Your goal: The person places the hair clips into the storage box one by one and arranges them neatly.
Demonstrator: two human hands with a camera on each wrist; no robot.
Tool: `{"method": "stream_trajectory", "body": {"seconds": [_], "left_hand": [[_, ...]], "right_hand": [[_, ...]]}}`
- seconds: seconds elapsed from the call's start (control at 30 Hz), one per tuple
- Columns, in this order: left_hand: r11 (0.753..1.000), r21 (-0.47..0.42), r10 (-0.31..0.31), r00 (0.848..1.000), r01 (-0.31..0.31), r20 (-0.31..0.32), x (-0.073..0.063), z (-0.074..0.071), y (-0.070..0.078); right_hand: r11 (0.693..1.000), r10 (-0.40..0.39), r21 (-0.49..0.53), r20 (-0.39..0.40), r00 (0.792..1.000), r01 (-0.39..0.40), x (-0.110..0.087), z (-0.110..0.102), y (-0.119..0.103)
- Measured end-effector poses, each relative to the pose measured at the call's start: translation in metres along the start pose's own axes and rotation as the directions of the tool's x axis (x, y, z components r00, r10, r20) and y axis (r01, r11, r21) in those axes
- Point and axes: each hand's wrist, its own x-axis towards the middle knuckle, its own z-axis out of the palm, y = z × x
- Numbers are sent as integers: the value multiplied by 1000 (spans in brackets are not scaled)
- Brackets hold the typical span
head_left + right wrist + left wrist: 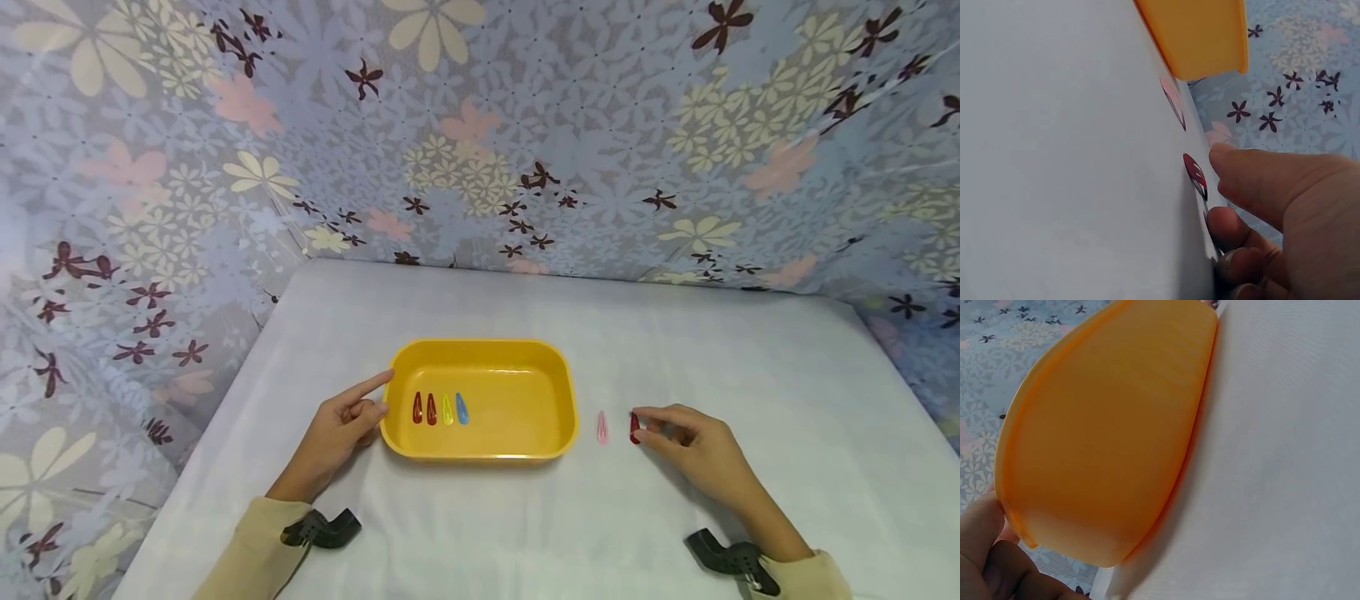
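Note:
My left hand point(341, 425) holds the left end of a yellow tray point(480, 458), index finger stretched along the rim and thumb at its edge. In the left wrist view the fingers point(982, 528) meet the tray's lip. Inside the tray lie two red snap hair clips point(424, 408), a yellow one point(447, 410) and a blue one point(462, 409), side by side. My right hand point(693, 446) is over the table around another red hair clip point(634, 427). In the right wrist view a gap shows between this clip point(1195, 175) and the fingertips.
A pink hair clip point(602, 427) lies between the tray and the red clip. White cloth point(525, 533) covers the table. Flowered fabric point(480, 167) hangs behind the table and at its sides. Each wrist bears a black strap mount point(322, 529).

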Motion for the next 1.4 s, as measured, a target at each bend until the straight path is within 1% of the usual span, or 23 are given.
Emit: {"method": "stream_trajectory", "body": {"seconds": [0.2, 0.33, 0.47, 0.63, 0.83, 1.03, 1.1, 1.3, 1.4], "left_hand": [[1000, 13, 2, 1000, -2, -12, 1, -1, 0], [1000, 4, 2, 1000, -2, -6, 1, 0, 0], [1000, -8, 0, 1000, 0, 0, 1, 1, 1], [1000, 0, -3, 1000, 3, -1, 2, 1, 0], [1000, 4, -14, 1000, 14, -1, 1, 0, 0], [1000, 2, -3, 1000, 3, 3, 1, 0, 0], [1000, 1, 1, 1000, -1, 4, 2, -1, 0], [1000, 1, -5, 1000, 5, 5, 1, 0, 2], [1000, 2, -10, 1000, 10, 2, 1, 0, 2]], "right_hand": [[999, -13, -37, -23, 1000, 12, 2, 3, 0], [998, -11, -58, -27, 1000, 9, 1, 4, 0], [998, -12, -62, -34, 999, 10, 1, 4, -1], [997, -18, -71, -50, 999, 14, 1, 6, -1], [993, -31, -114, -77, 997, 22, 1, 10, -3], [983, -65, -177, -103, 992, 46, 3, 12, -6], [980, -61, -193, -110, 992, 39, 3, 13, -8], [975, -7, -221, -113, 994, -18, 2, 15, -19], [972, -1, -235, -114, 993, -26, 2, 16, -23]]}}
